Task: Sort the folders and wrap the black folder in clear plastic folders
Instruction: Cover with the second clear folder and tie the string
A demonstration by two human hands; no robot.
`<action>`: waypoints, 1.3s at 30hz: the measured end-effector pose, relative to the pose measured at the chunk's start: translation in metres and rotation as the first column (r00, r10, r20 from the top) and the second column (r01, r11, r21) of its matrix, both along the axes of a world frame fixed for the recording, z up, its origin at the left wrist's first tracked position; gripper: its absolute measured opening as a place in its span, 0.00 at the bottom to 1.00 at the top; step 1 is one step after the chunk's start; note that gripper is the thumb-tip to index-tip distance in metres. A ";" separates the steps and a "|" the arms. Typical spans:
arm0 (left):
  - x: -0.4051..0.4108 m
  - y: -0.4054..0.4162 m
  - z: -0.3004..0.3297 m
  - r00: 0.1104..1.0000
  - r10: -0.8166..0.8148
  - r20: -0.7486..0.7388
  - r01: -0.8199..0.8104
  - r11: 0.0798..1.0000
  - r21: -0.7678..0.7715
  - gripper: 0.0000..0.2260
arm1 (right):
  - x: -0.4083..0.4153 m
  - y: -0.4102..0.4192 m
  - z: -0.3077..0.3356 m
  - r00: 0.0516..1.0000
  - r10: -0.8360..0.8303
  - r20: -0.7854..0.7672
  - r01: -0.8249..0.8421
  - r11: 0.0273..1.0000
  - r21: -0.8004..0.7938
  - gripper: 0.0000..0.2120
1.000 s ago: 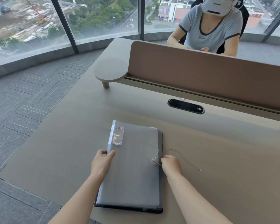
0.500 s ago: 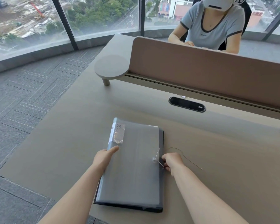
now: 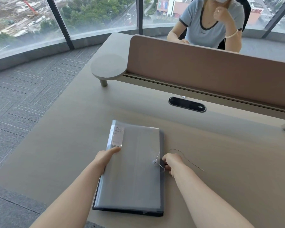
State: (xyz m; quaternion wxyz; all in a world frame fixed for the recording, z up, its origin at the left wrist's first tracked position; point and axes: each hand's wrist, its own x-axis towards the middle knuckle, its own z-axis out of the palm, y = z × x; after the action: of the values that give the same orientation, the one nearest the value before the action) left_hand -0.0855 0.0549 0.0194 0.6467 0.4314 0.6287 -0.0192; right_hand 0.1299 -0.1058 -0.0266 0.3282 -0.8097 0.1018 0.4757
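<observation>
A black folder [image 3: 162, 191] lies on the desk [image 3: 220, 162] near its front edge, showing only along its right and bottom edges. A clear plastic folder [image 3: 133, 170] with a "20" label covers its top. My left hand [image 3: 106, 157] grips the stack's left edge, thumb on top. My right hand [image 3: 172, 162] is curled at the right edge, fingers closed on the thin elastic cord [image 3: 184, 156] by the small button closure [image 3: 154, 162]. The cord loops out to the right over the desk.
A tan divider panel [image 3: 204, 68] runs across the back of the desk, with a round side shelf [image 3: 109, 67] at its left end. A black cable grommet [image 3: 187, 104] sits in the desk. A person in a grey shirt [image 3: 211, 23] sits beyond the divider. Carpet lies left.
My left thumb has slid further onto the clear folder's top. My right hand has turned and curled in against the right edge by the button. The stack has stayed put.
</observation>
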 end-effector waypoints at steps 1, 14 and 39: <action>0.001 0.000 0.002 1.000 0.005 -0.004 -0.005 1.000 -0.008 0.18 | 0.000 0.000 0.000 1.000 -0.007 0.002 0.007 1.000 0.004 0.02; -0.027 0.036 -0.110 0.992 0.105 -0.069 -0.105 0.994 0.001 0.45 | -0.014 -0.002 0.003 0.989 -0.141 0.032 0.139 0.988 0.065 0.10; 0.000 0.001 0.008 0.964 -0.026 0.265 0.019 0.999 0.030 0.28 | -0.013 -0.023 0.009 0.995 -0.100 -0.026 0.104 0.966 0.238 0.12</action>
State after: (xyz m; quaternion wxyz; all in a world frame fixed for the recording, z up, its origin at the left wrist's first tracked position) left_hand -0.0860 0.0562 0.0274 0.7188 0.4460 0.5318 0.0401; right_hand 0.1172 -0.1284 -0.0173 0.4465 -0.7548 0.0875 0.4725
